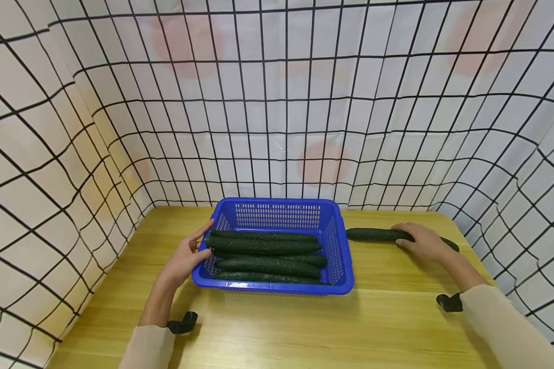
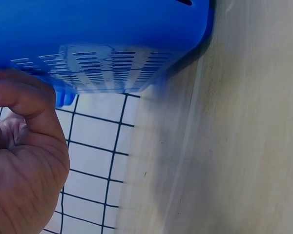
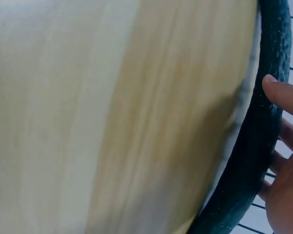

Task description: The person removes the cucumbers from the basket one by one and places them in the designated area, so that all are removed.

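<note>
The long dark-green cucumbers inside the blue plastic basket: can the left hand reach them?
Probably yes: the left hand holds the basket beside the cucumbers, and the upper ones lie uncovered.

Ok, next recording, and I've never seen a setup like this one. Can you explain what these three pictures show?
There is no machine here: a person works with two bare hands. The wide picture comes from a camera worn on the head, looking forward and down. The two close, tilted ones come from cameras worn on the wrists, one for each hand. On the wooden table stands a blue basket with several cucumbers lying in it. The left hand grips the basket's left side. The right hand holds a single cucumber outside the basket, to its right. Behind everything is a black wire grid.
</note>
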### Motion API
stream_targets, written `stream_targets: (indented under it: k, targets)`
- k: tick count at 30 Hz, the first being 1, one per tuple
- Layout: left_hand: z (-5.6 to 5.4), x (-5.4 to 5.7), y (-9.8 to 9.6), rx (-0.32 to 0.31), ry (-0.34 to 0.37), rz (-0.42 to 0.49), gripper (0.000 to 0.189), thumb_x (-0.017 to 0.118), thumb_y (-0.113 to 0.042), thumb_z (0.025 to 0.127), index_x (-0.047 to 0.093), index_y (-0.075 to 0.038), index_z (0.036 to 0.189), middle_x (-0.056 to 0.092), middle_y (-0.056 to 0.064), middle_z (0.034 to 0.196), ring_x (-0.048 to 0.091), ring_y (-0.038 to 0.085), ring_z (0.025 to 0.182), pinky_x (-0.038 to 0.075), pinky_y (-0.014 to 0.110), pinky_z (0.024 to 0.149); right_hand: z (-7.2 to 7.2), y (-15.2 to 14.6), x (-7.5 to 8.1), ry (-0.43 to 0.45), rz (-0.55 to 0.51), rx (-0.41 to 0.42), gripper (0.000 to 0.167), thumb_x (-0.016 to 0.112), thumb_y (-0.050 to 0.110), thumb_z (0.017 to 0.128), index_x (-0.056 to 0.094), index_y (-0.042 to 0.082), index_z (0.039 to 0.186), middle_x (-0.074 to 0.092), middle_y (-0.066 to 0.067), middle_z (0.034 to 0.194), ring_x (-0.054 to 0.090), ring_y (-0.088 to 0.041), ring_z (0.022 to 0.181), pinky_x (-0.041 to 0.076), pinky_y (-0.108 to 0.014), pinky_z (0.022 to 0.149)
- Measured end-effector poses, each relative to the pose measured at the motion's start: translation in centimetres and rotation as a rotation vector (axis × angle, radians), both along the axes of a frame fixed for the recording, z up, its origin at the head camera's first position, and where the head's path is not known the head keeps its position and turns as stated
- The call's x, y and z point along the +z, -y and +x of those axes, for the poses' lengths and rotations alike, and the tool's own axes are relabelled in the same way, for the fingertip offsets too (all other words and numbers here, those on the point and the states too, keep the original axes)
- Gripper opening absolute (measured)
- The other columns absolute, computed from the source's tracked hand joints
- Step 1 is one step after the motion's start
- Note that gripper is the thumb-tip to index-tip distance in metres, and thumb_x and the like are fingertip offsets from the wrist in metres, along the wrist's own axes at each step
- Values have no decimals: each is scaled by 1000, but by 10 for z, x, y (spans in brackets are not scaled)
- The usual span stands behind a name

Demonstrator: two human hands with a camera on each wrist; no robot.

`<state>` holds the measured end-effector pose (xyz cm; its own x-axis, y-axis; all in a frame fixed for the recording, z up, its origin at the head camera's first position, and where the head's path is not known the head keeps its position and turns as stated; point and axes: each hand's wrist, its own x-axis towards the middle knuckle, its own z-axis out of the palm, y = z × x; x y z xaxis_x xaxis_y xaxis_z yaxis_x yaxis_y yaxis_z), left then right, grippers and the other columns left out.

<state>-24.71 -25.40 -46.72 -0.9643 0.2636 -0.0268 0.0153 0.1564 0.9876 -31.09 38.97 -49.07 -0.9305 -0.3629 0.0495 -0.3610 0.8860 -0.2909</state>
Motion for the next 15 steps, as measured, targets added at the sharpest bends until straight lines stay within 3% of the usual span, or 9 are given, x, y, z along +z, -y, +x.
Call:
stream_targets:
  k: [8, 15]
  targets:
    - [3, -2, 0, -1, 11, 54, 83, 57, 4, 95, 25, -25, 165, 67, 18, 92, 75, 28, 74, 65, 47, 71, 0, 3, 3, 21, -48, 2, 52, 64, 29, 102, 54, 3, 146, 51, -30, 147, 44, -55, 134, 36, -75, 107]
    - [1, -3, 0, -21, 10, 68, 82, 57, 4, 96, 24, -25, 166, 69, 19, 94, 75, 29, 73, 65, 47, 69, 1, 3, 11, 26, -77, 6, 57, 65, 30, 102, 51, -1, 147, 48, -31, 149, 41, -55, 137, 36, -73, 109]
